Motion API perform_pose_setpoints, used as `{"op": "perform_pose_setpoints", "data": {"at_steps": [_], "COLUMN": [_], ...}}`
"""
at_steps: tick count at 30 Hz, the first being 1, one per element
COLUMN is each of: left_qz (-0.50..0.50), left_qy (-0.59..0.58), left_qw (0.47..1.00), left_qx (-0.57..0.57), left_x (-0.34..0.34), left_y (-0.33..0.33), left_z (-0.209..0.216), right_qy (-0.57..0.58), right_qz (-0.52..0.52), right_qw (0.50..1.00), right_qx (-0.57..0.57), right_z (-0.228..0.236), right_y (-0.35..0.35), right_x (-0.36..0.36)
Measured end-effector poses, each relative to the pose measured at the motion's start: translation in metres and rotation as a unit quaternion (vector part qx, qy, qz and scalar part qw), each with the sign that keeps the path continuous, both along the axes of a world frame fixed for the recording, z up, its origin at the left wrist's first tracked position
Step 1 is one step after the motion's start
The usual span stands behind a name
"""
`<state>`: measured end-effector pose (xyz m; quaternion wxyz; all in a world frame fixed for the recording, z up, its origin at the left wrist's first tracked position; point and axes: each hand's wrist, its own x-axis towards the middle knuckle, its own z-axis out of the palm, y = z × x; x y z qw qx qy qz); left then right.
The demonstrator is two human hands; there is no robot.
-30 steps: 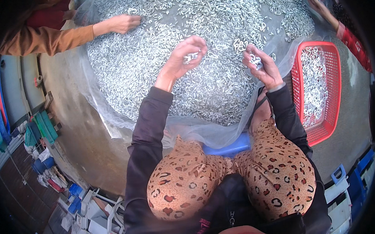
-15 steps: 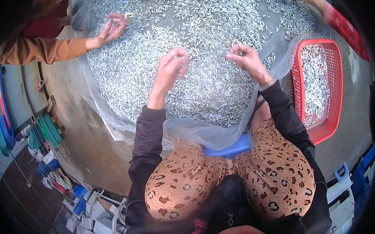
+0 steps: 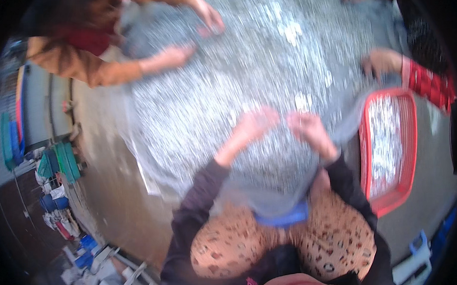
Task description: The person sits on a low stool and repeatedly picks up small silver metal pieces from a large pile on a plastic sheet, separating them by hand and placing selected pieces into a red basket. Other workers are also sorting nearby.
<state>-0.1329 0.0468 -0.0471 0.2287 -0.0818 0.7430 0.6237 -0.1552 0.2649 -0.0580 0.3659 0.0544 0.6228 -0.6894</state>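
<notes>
Both my hands are over a broad spread of small silvery pieces (image 3: 181,111), smeared by motion here and too small to name. My left hand (image 3: 256,123) reaches in with its fingertips toward my right hand (image 3: 309,127), a narrow gap between them. Motion blur hides how the fingers of either hand are set and whether anything is in them. Just beyond my right hand lies a whitish clump (image 3: 304,103) of pieces. Under the spread is a translucent plastic sheet (image 3: 133,146), its near edge draped by my knees.
At right stands a red perforated basket (image 3: 413,134) with whitish pieces inside. A person in an orange-brown sleeve (image 3: 108,74) works at far left; another person's hand (image 3: 383,63), red-sleeved, is at far right. A blue plastic thing (image 3: 285,217) shows between my knees. Crates (image 3: 68,162) stand at left.
The view has shifted, so the scene sits lower. My hands have come closer together. The orange-sleeved person's hand is further right over the pieces, and the red-sleeved hand has come into view.
</notes>
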Motion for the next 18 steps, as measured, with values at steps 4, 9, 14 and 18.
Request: {"op": "perform_pose_setpoints", "data": {"at_steps": [4,9,14,18], "left_qz": [-0.004,-0.018,-0.063,-0.031], "left_qy": [0.171,0.251,0.104,-0.1], "left_qw": [0.981,0.953,0.989,0.992], "left_qx": [-0.088,-0.168,-0.081,0.063], "left_x": [0.001,0.006,0.016,0.018], "left_y": [0.008,0.006,0.014,0.004], "left_z": [-0.006,-0.001,0.02,0.019], "right_qy": [0.081,0.004,0.015,-0.012], "right_qz": [0.012,0.006,-0.007,-0.051], "right_qw": [0.995,1.0,0.998,0.999], "right_qx": [0.052,-0.01,-0.053,-0.01], "right_z": [0.009,0.01,0.008,0.01], "right_y": [-0.011,-0.009,-0.015,-0.017], "right_x": [0.004,0.005,0.017,0.017]}}
